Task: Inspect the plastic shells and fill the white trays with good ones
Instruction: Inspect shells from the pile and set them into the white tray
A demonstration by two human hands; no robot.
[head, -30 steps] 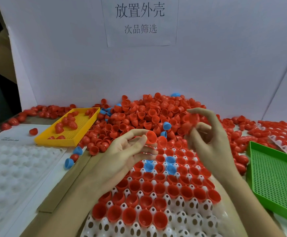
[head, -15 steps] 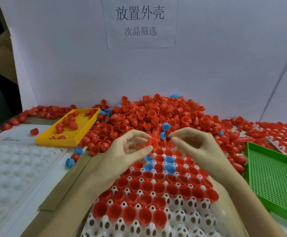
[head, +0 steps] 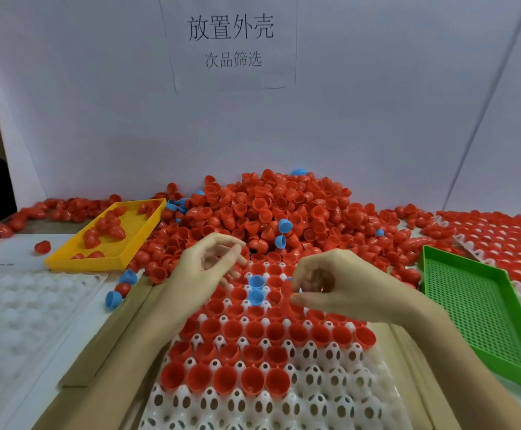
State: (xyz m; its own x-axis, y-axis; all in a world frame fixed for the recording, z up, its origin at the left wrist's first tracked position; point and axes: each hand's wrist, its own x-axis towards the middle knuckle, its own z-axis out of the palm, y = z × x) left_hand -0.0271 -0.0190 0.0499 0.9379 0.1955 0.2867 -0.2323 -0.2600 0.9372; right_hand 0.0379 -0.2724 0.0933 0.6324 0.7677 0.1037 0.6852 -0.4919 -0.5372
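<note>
1. The spare white tray (head: 20, 308) lies at my far left with nothing in its cups, and the yellow bin (head: 110, 240) behind it holds a scatter of red shells. Neither matters for the coming move.
2. My left hand (head: 203, 271) hovers over the far left part of the tray I am filling, near the foot of the pile of shells (head: 271, 209). The fingers are loosely curled and I see nothing between them, so I read that hand as free.
3. The working tray (head: 284, 398) runs away from me in the middle. Red shells sit mouth-up in its far rows, with two blue shells (head: 256, 288) seated among them between my hands. The rows nearest me are bare.
4. My right hand (head: 340, 290) pinches a red shell (head: 287, 294) at thumb and fingertips. It is blurred, so I cannot tell how it is tilted.
5. What the move depends on: this shell hangs just above the filled rows, right of the blue pair, while the open cups lie nearer my body, below and behind the grip. I judge the right hand should draw back toward me and set the shell down mouth-up.
6. The green bin (head: 482, 318) stands to the right, and another tray full of red shells (head: 501, 240) lies beyond it.
</note>
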